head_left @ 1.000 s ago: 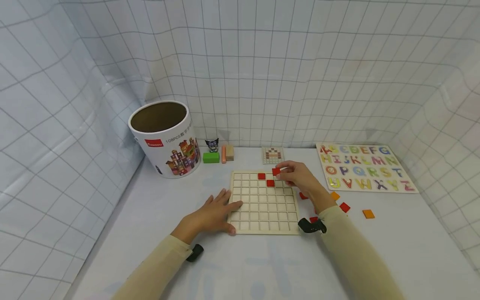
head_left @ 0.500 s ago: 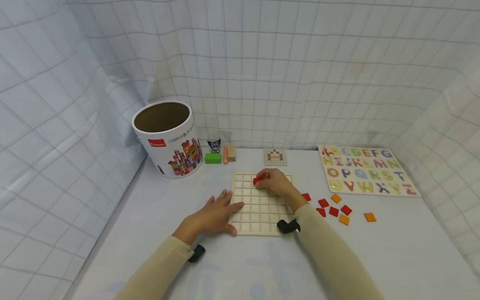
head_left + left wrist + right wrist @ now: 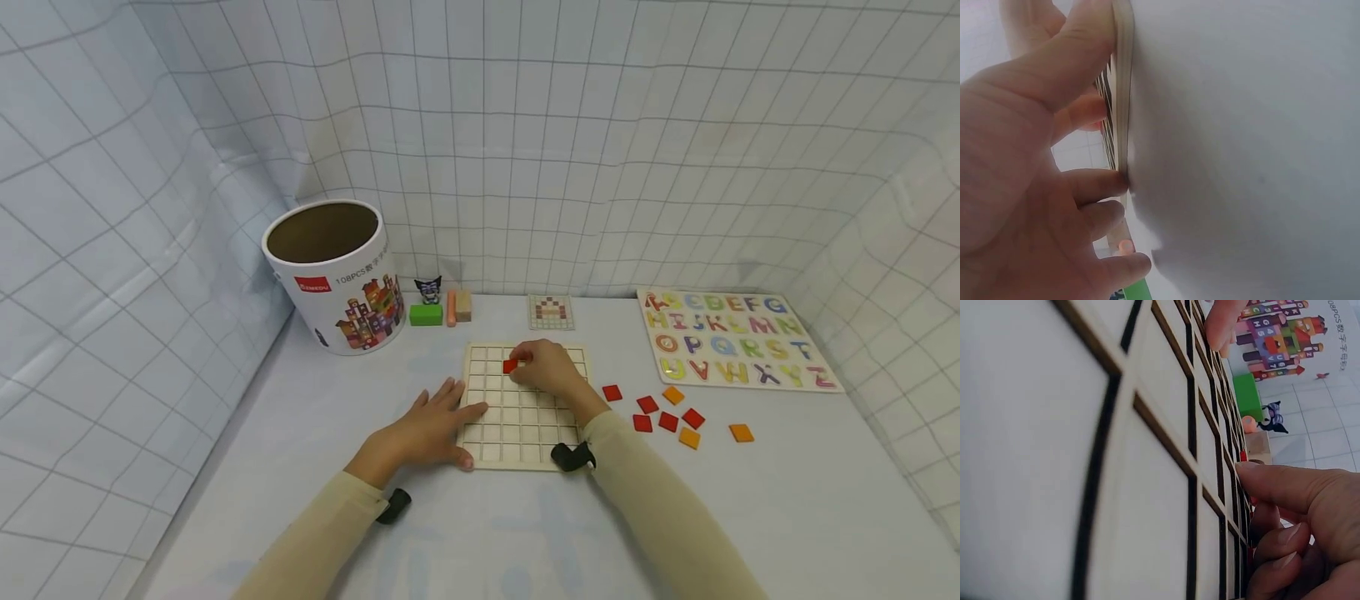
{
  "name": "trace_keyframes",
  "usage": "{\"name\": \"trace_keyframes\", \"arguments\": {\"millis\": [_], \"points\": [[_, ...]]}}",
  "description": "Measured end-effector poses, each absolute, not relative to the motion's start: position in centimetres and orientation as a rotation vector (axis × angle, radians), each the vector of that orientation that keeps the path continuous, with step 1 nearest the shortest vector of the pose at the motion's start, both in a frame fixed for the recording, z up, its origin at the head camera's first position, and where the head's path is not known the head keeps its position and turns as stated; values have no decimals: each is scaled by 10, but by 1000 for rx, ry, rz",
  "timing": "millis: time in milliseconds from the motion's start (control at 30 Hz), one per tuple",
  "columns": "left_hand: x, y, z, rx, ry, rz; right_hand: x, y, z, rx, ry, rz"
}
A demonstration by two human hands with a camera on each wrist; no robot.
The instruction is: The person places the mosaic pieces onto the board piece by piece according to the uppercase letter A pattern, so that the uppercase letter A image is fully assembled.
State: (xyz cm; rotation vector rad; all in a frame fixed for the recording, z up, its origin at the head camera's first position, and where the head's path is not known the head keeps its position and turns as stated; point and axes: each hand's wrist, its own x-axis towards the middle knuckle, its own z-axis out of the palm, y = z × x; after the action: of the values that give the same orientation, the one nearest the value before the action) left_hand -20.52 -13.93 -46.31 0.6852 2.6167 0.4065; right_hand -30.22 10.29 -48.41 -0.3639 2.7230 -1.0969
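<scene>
Plain long sleeves on both arms, pale beige: left sleeve point(image 3: 311, 533) and right sleeve point(image 3: 663, 496) look smooth, lightly creased near the cuffs, ending at the wrist. Each wrist carries a small black camera unit: left wrist unit point(image 3: 395, 506) reads as a stubby rounded cylinder beside the cuff, right wrist unit point(image 3: 572, 457) looks longer and slightly bent, with a small pale spot by the sleeve edge; finer detail too small to make out. Left grip point(image 3: 431, 427) and right grip point(image 3: 547, 367) are bare hands, short nails visible on the right.
</scene>
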Motion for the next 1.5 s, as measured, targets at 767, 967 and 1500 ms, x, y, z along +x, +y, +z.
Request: {"name": "trace_keyframes", "arguments": {"millis": [767, 967, 1500], "points": [[-204, -138, -468, 709, 2619, 424, -221, 248, -446, -295, 2541, -1409], [-204, -140, -467, 713, 2632, 400, -185, 284, -448, -265, 2663, -1179], [-203, -142, -468, 700, 2641, 404, -157, 279, -478, -221, 2633, -1119]]}}
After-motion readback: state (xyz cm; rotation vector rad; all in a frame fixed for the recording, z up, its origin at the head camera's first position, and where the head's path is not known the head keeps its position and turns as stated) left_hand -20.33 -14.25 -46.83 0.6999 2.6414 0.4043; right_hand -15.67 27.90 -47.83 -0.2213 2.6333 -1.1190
